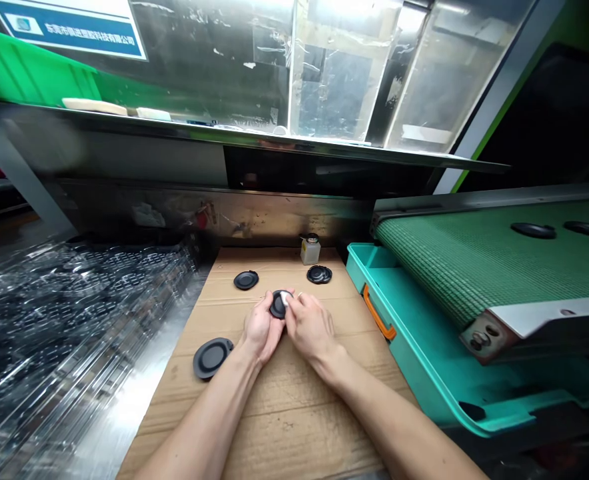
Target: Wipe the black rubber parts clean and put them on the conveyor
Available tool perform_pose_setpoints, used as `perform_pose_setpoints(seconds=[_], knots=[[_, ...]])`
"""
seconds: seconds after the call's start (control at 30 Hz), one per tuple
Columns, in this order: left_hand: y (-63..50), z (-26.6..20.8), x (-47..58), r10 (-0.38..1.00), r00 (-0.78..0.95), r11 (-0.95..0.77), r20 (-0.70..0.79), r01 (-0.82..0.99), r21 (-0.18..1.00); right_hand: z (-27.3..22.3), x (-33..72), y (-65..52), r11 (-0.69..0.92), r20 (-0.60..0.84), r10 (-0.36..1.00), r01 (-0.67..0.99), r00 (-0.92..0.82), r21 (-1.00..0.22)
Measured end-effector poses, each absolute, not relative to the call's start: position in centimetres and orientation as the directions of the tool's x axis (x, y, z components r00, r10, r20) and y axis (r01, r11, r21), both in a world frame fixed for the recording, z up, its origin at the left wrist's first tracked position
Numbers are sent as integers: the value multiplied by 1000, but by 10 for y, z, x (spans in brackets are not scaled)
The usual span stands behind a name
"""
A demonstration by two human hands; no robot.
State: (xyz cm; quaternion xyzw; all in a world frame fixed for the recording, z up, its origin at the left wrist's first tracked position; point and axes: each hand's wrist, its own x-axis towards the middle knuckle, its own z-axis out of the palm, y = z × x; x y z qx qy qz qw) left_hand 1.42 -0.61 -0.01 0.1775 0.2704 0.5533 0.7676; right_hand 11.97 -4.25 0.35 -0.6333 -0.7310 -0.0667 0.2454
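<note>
My left hand [260,328] is closed on a small round black plastic part [277,305], held just above the cardboard. Pinched in the fingers of my right hand [309,327] is a white wiping cloth [285,297], pressed against the face of that part. A larger black round part [211,358] lies by my left forearm. Farther back on the left is another black round part [246,280]. Black ring-shaped parts [319,274] overlap at the back right, in front of a small translucent bottle [310,251] with a dark top.
Cardboard [294,413] covers the work surface. Clear plastic trays [74,313] are stacked at the left. To the right, a teal bin [414,360] with an orange handle sits under a green conveyor belt [474,260] carrying black parts [533,231]. A metal shelf edge [274,141] crosses above.
</note>
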Motion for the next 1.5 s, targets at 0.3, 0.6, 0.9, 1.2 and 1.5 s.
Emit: perform_pose_setpoints(seconds=[0.3,0.6,0.9,1.2,1.5], knots=[[-8,1,11,943,266,333,-202,-723,605,4,109,-54,236,433,896,932,-100,-275],[-3,-4,6,934,250,358,-256,-679,641,4,124,-53,291,434,883,934,-179,-207],[-4,0,5,878,387,474,-280,-638,606,11,154,-33,98,432,901,949,43,-299],[6,10,-21,827,470,559,-309,-749,356,13,175,-47,-43,447,893,999,49,-22],[9,3,-14,902,269,414,-337,-756,507,-4,155,-45,219,408,907,941,-99,-258]])
